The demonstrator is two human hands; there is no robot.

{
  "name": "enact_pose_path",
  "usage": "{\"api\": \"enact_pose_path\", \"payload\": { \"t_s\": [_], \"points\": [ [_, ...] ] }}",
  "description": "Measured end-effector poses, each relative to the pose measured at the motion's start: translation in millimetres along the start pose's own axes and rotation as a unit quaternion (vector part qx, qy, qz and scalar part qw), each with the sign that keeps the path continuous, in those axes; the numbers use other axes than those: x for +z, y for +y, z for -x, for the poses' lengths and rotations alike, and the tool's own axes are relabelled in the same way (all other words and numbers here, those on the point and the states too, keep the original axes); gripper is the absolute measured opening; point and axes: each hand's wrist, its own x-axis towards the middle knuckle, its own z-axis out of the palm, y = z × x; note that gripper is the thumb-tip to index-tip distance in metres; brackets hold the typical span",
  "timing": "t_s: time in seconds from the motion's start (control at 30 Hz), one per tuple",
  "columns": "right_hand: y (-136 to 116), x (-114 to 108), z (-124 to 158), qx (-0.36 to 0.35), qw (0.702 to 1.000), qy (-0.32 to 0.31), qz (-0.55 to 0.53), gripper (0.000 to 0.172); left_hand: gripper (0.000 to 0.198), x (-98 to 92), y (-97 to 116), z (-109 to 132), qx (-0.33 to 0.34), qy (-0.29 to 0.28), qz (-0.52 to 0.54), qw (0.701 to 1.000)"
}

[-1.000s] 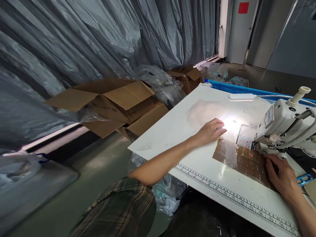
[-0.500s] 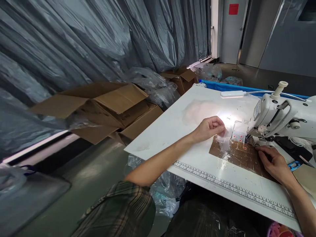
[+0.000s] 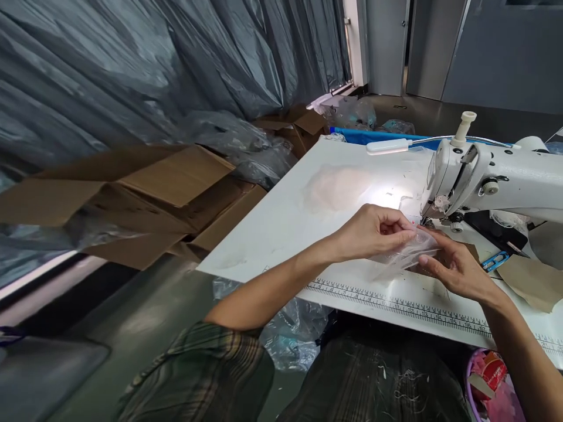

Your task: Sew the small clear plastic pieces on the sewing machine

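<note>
A thin, sheer white piece of fabric (image 3: 402, 253) is raised off the sewing table in front of the sewing machine (image 3: 444, 176). My left hand (image 3: 373, 234) pinches its upper edge between thumb and fingers. On the other side, my right hand (image 3: 461, 269) has its fingers along the fabric's right edge, the thumb lower and apart from the fingertips. The needle area lies just behind my fingertips and is partly hidden. Under the fabric and my right hand, a brown plate on the table is mostly covered.
The white table (image 3: 272, 234) has a ruler strip (image 3: 396, 305) along its front edge. Blue thread snips (image 3: 495, 261) and a tan card (image 3: 534, 275) lie right. A lamp (image 3: 389, 146) stands behind. Open cardboard boxes (image 3: 176, 176) are left; a bin (image 3: 472, 381) sits below right.
The fabric has come off the brown plate and is lifted toward me. My right hand has moved left to meet it beside my left hand. The view has shifted right.
</note>
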Motion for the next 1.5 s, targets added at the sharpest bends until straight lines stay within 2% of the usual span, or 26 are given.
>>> {"api": "enact_pose_path", "payload": {
  "t_s": [0.07, 0.17, 0.23, 0.3, 0.4, 0.47, 0.53, 0.63, 0.7, 0.87, 0.93, 1.03, 1.13, 1.23, 1.27, 1.3, 1.37, 1.43, 1.5],
  "points": [
    [1.1, 6.0, -1.2, 0.008, 1.0, 0.001, -0.018, 0.066, 0.021, -1.8, 1.5, 0.9, -0.039, -0.041, 0.072, 0.996],
    [1.4, 12.9, -0.6, 0.037, 0.997, -0.035, -0.057, 0.048, 0.029, -8.6, 4.6, 6.5, -0.081, -0.075, 0.115, 0.987],
    [2.3, 14.0, 1.4, 0.065, 0.991, -0.078, -0.089, 0.037, 0.033, -16.8, 6.6, 10.7, -0.101, -0.058, 0.109, 0.987],
    [4.7, 12.3, 2.9, 0.099, 0.98, -0.112, -0.128, 0.033, 0.035, -26.2, 7.1, 12.5, -0.11, -0.025, 0.093, 0.989],
    [11.3, 8.4, -1.1, 0.139, 0.972, -0.106, -0.155, 0.032, 0.034, -37.7, 2.0, 6.4, -0.098, 0.015, 0.045, 0.994],
    [17.0, 7.4, -8.8, 0.156, 0.983, -0.053, -0.079, 0.028, 0.031, -41.5, -6.3, -3.9, -0.085, 0.032, -0.021, 0.996],
    [23.0, 8.2, -18.0, 0.163, 0.984, 0.019, 0.065, 0.024, 0.028, -42.5, -18.6, -17.4, -0.057, 0.064, -0.139, 0.987],
    [31.3, 10.6, -27.6, 0.16, 0.962, 0.07, 0.21, 0.024, 0.027, -39.7, -43.3, -40.5, 0.012, 0.092, -0.364, 0.927],
    [35.9, 11.7, -29.3, 0.15, 0.962, 0.071, 0.218, 0.028, 0.028, -35.1, -61.9, -57.1, 0.047, 0.053, -0.437, 0.897],
    [43.9, 13.1, -26.3, 0.141, 0.964, 0.087, 0.208, 0.032, 0.027, -16.4, -101.9, -102.5, 0.074, -0.072, -0.442, 0.891],
    [46.6, 13.6, -26.1, 0.152, 0.962, 0.098, 0.203, 0.032, 0.026, -9.3, -112.1, -118.8, 0.096, -0.095, -0.452, 0.882],
    [49.0, 13.0, -26.4, 0.162, 0.965, 0.103, 0.181, 0.033, 0.027, -4.0, -121.1, -132.9, 0.13, -0.087, -0.441, 0.884],
    [46.9, 9.4, -25.7, 0.163, 0.971, 0.098, 0.142, 0.037, 0.028, -5.7, -122.9, -127.2, 0.186, -0.022, -0.389, 0.902],
    [40.6, 5.2, -23.1, 0.157, 0.977, 0.086, 0.116, 0.04, 0.028, -8.2, -117.4, -100.5, 0.261, 0.068, -0.316, 0.91],
    [38.5, 4.5, -22.0, 0.157, 0.976, 0.085, 0.126, 0.039, 0.025, -7.7, -114.5, -88.8, 0.29, 0.074, -0.302, 0.905],
    [36.8, 4.3, -20.7, 0.156, 0.973, 0.088, 0.144, 0.037, 0.023, -6.4, -111.4, -77.0, 0.316, 0.064, -0.295, 0.899],
    [35.0, 5.8, -17.9, 0.15, 0.965, 0.099, 0.191, 0.03, 0.023, -1.5, -106.2, -56.0, 0.337, 0.0, -0.305, 0.891],
    [35.6, 9.1, -15.3, 0.138, 0.959, 0.11, 0.224, 0.023, 0.031, 3.7, -104.0, -42.5, 0.318, -0.058, -0.351, 0.879],
    [37.5, 12.8, -13.1, 0.121, 0.955, 0.12, 0.242, 0.02, 0.039, 6.9, -105.3, -37.8, 0.29, -0.085, -0.403, 0.864]
  ]
}}
